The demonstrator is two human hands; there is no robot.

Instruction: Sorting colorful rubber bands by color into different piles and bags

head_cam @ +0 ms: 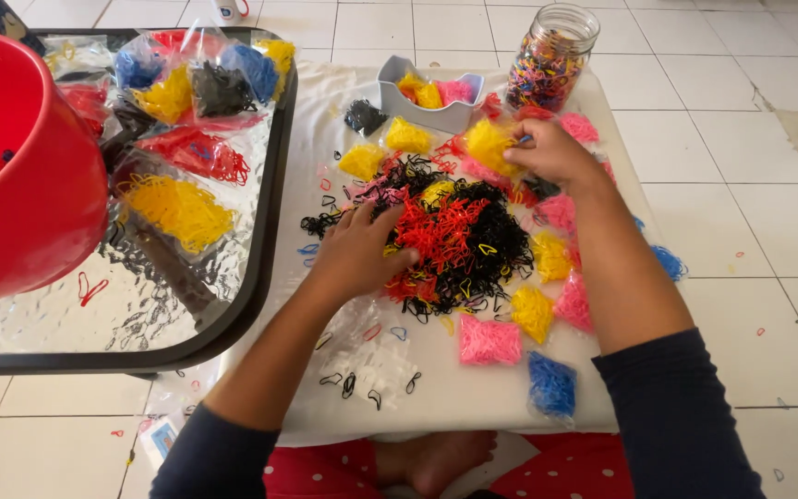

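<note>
Left hand: my left hand (357,251) lies flat, palm down, fingers half spread, on the left edge of the mixed pile; it holds nothing that I can see, it only presses on the bands.
Right hand: my right hand (551,152) is closed in a pinch on a small yellow packet (489,145) at the far right side of the board.
Mixed pile: the heap of black, red and yellow elastic bands (450,242) sits in the middle of the white board (454,393). Its shape is almost round, so I see no clear long axis.
Yellow packet: it is lifted a little, just before the grey tray; I cannot tell which way it points.
Board edges: the near edge is by my knees, with bare white surface in front of the pile. The left edge touches the black-framed glass table (233,323).
Open room: the near left part of the board has only a few single bands, so there is space for moving. The right side is crowded with pink, yellow and blue packets (551,383) almost up to the edge.
Far edge: a grey divided tray (436,115) and a glass jar (551,55) full of coloured bands stand there, near each other.
Left side: a red bucket (20,166) stands on the glass table, beside bags of sorted bands (177,208).
</note>
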